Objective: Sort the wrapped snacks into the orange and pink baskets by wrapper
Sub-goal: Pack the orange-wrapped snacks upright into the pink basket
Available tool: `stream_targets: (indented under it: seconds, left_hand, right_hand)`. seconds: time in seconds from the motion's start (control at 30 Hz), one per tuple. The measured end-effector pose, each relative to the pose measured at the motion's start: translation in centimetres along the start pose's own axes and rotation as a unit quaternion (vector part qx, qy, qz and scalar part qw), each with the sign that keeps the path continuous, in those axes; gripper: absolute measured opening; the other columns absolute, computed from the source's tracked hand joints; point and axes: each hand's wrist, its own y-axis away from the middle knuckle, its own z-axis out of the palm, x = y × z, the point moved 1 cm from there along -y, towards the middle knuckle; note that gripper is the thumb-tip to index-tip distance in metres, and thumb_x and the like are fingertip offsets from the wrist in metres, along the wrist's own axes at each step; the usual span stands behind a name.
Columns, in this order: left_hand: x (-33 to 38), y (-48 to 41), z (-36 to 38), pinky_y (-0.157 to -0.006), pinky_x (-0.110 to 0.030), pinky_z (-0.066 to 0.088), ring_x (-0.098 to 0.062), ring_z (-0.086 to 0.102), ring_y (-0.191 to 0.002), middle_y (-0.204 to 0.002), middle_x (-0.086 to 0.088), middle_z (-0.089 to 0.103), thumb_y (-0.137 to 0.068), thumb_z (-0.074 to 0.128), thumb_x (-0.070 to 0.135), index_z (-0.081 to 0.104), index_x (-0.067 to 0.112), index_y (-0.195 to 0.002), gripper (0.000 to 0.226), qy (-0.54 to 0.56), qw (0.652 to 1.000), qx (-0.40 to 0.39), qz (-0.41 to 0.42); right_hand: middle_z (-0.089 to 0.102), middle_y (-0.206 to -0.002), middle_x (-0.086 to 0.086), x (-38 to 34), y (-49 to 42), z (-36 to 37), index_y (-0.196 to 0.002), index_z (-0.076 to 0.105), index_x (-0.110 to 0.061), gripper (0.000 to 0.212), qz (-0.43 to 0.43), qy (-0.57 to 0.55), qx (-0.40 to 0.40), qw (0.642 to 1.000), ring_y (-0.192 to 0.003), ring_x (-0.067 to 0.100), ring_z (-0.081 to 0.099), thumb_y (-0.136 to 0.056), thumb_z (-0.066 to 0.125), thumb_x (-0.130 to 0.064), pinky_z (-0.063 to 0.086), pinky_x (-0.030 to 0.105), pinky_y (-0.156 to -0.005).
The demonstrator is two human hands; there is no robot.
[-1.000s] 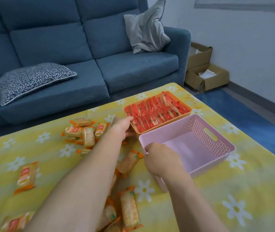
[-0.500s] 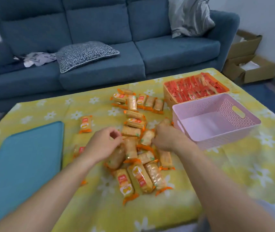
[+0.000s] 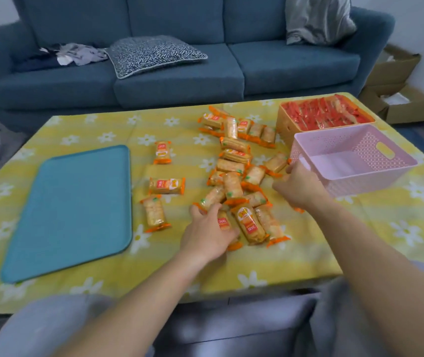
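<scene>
An orange basket at the table's back right is filled with red-wrapped snacks. In front of it stands a pink basket with nothing inside. Several orange-wrapped snacks lie in a loose pile in the middle of the table. My left hand rests on the pile's near edge, fingers closed around one orange-wrapped packet. My right hand is curled at the pink basket's near left corner. An orange wrapper tip shows under its wrist, and its palm is hidden.
A blue tray lies flat on the left of the yellow flowered tablecloth. Three single packets lie between tray and pile. A blue sofa stands behind the table, and cardboard boxes sit at the far right.
My view has swung left and pulled back. My left hand slid down to the pile's near edge. My right hand moved from the pile to the pink basket's corner.
</scene>
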Motion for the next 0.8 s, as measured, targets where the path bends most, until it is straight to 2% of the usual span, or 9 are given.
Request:
stream_targets:
  seconds: [0.07, 0.13, 0.23, 0.3, 0.37, 0.5, 0.63, 0.7, 0.8]
  left_hand:
    - [0.3, 0.0, 0.3, -0.093, -0.041, 0.051, -0.036, 0.063, -0.102, -0.13, -0.004, 0.029, -0.079, 0.067, 0.062, 0.04, 0.037, -0.138, 0.069, -0.001, 1.0, 0.006, 0.003]
    - [0.7, 0.0, 0.3, -0.09, -0.041, 0.053, -0.036, 0.064, -0.096, -0.126, -0.004, 0.031, -0.076, 0.071, 0.05, 0.044, 0.036, -0.131, 0.062, 0.01, 1.0, 0.014, 0.007]
    - [1.0, -0.2, 0.0, -0.085, -0.035, 0.052, -0.031, 0.062, -0.089, -0.124, -0.004, 0.029, -0.076, 0.073, 0.032, 0.043, 0.031, -0.127, 0.06, 0.054, 0.999, 0.005, -0.001]
    - [0.9, -0.4, -0.2, -0.079, -0.023, 0.045, -0.017, 0.055, -0.084, -0.128, -0.006, 0.03, -0.079, 0.075, 0.025, 0.039, 0.027, -0.132, 0.064, 0.129, 0.992, -0.014, -0.01]
    - [0.9, -0.4, -0.3, -0.072, -0.013, 0.04, -0.007, 0.048, -0.083, -0.131, -0.004, 0.034, -0.08, 0.077, 0.02, 0.034, 0.026, -0.136, 0.071, 0.209, 0.977, -0.034, -0.014]
    - [0.9, -0.4, 0.5, -0.093, -0.029, 0.049, -0.016, 0.059, -0.107, -0.125, 0.001, 0.058, -0.081, 0.074, 0.017, 0.031, 0.025, -0.144, 0.077, 0.342, 0.936, -0.052, -0.057]
    - [1.1, -0.7, 0.9, -0.073, -0.021, 0.046, -0.006, 0.062, -0.096, -0.109, 0.005, 0.065, -0.076, 0.075, 0.021, 0.042, 0.021, -0.133, 0.066, 0.446, 0.889, -0.067, -0.085]
    - [1.2, -0.7, 1.1, -0.068, -0.018, 0.047, -0.006, 0.063, -0.094, -0.109, 0.004, 0.066, -0.075, 0.081, 0.014, 0.04, 0.024, -0.129, 0.068, 0.447, 0.887, -0.083, -0.079]
    - [1.1, -0.6, 1.2, -0.07, -0.02, 0.05, -0.009, 0.067, -0.093, -0.107, 0.004, 0.07, -0.072, 0.086, 0.009, 0.045, 0.027, -0.124, 0.069, 0.453, 0.884, -0.075, -0.081]
  right_hand:
    - [0.062, -0.09, 0.016, -0.2, 0.9, 0.0, -0.096, 0.054, -0.012, 0.016, -0.002, -0.038, -0.002, 0.999, -0.087, 0.035, 0.063, -0.088, 0.052, -0.026, 0.05, 0.038, -0.075]
    - [0.058, -0.091, 0.019, 0.3, 1.7, 1.4, -0.089, 0.052, -0.007, 0.021, 0.014, -0.037, -0.044, 0.998, -0.084, 0.035, 0.061, -0.09, 0.044, -0.026, 0.049, 0.039, -0.074]
    - [0.066, -0.095, 0.016, 1.4, 2.2, 4.0, -0.1, 0.053, -0.008, 0.033, 0.034, -0.036, -0.088, 0.995, -0.089, 0.033, 0.066, -0.085, 0.048, -0.037, 0.052, 0.038, -0.074]
    - [0.071, -0.098, 0.012, 0.7, 2.4, 4.8, -0.112, 0.051, -0.01, 0.048, 0.058, -0.068, -0.114, 0.989, -0.089, 0.031, 0.068, -0.081, 0.058, -0.046, 0.052, 0.035, -0.069]
    - [0.068, -0.101, 0.01, -0.4, 2.8, 5.0, -0.11, 0.054, -0.01, 0.042, 0.088, -0.106, -0.122, 0.983, -0.086, 0.025, 0.064, -0.088, 0.061, -0.046, 0.044, 0.029, -0.06]
    - [0.068, -0.103, 0.009, -1.2, 3.2, 5.7, -0.113, 0.061, -0.01, 0.038, 0.119, -0.192, -0.139, 0.964, -0.095, 0.025, 0.066, -0.092, 0.06, -0.041, 0.051, 0.034, -0.077]
    - [0.07, -0.097, 0.007, -1.4, 4.2, 7.0, -0.11, 0.059, -0.011, 0.045, 0.15, -0.262, -0.157, 0.94, -0.088, 0.022, 0.069, -0.079, 0.072, -0.041, 0.059, 0.042, -0.078]
    - [0.075, -0.099, 0.014, -1.4, 4.6, 7.6, -0.11, 0.067, -0.012, 0.048, 0.162, -0.325, -0.163, 0.917, -0.09, 0.031, 0.074, -0.071, 0.076, -0.039, 0.061, 0.051, -0.08]
    - [0.072, -0.107, 0.018, -1.4, 5.3, 7.9, -0.12, 0.058, -0.013, 0.052, 0.173, -0.397, -0.167, 0.886, -0.092, 0.035, 0.074, -0.075, 0.079, -0.027, 0.062, 0.054, -0.069]
